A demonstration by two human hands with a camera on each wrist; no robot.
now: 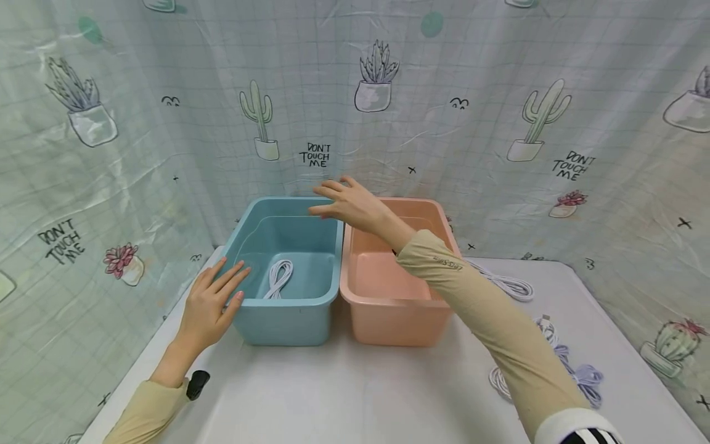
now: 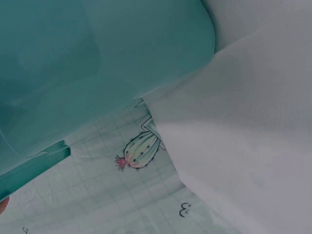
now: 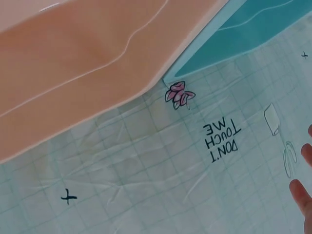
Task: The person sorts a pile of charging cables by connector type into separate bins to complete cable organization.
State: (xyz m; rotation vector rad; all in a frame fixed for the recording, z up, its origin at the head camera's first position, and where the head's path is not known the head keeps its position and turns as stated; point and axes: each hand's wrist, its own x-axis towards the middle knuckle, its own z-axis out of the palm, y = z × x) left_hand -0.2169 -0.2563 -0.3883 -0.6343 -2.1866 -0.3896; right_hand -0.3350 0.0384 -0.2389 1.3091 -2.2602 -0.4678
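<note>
My left hand (image 1: 206, 306) rests at the near left corner of a blue plastic bin (image 1: 288, 322), its fingers spread over the rim. Inside that bin lies a bundled white cable (image 1: 279, 277). My right hand (image 1: 355, 205) hovers above the back of the bins, near where they meet, with its fingers apart and nothing between them. Beside the blue bin stands an orange bin (image 1: 396, 322), partly hidden by my right forearm. In the right wrist view, a few fingertips (image 3: 300, 192) show at the right edge.
Right of the orange bin lie a white cable coil (image 1: 513, 287), a purple cable bundle (image 1: 588, 377) and more white cable (image 1: 499, 382), partly behind my right sleeve. A patterned curtain (image 1: 444, 142) hangs behind and beside the white table (image 1: 344, 394).
</note>
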